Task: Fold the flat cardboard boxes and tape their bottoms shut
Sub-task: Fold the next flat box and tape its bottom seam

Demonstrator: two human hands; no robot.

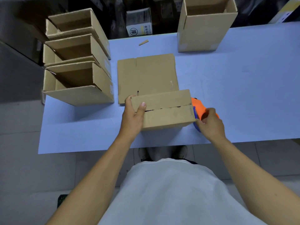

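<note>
Near the tabletop's (243, 82) front edge, we steady the folded brown cardboard box (164, 109) bottom-up, left hand (132, 117) fingers clamped over its left end so the flaps stay shut. Our right hand (211, 124) fingers curl round the orange tape dispenser (198, 105) at the seam's right end, ready to tape.

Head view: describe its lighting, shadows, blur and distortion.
Head view: even, soft light on the pale blue table; a faint shadow lies left of the brown cardboard box that the left hand holds. The right hand on the orange tape dispenser looks slightly blurred. Wide-angle distortion bows the table edges, and the background behind is dark.
</note>
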